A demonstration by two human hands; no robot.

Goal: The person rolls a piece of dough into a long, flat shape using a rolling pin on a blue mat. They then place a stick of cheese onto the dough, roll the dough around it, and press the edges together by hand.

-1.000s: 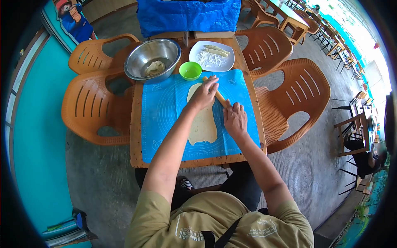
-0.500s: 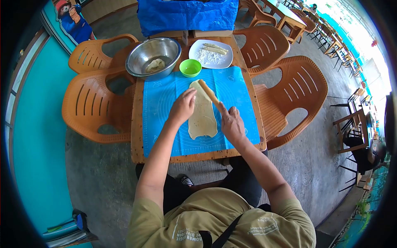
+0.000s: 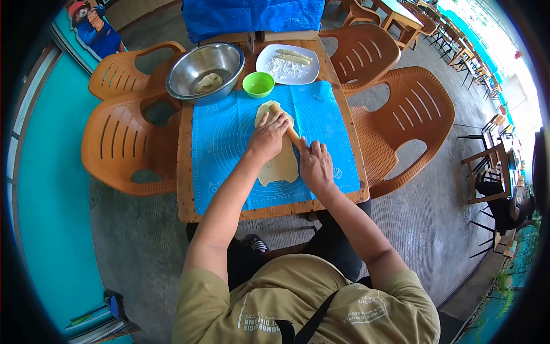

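A long flattened sheet of dough (image 3: pixel 279 167) lies on the blue pastry mat (image 3: pixel 223 149). The wooden rolling pin (image 3: pixel 294 137) rests slantwise over its upper part. My left hand (image 3: pixel 269 137) is on the pin's upper half, with its fingers over the wood. At the pin's lower end, beside the dough's right edge, my right hand (image 3: pixel 317 164) holds the handle, partly hiding it. Beyond the dough stands a small green bowl (image 3: pixel 258 84).
A steel mixing bowl (image 3: pixel 176 86) with dough (image 3: pixel 209 82) inside stands at the back left. The white plate (image 3: pixel 303 76) carries white powder (image 3: pixel 285 69) and pale dough strips (image 3: pixel 294 57). Orange chairs (image 3: pixel 409 123) flank the wooden table (image 3: pixel 185 200); a blue cover (image 3: pixel 252 17) hangs behind.
My left hand has moved from beside the dough onto the rolling pin. The pin has shifted slightly left and nearer the middle of the sheet, with my right hand still at its lower end.
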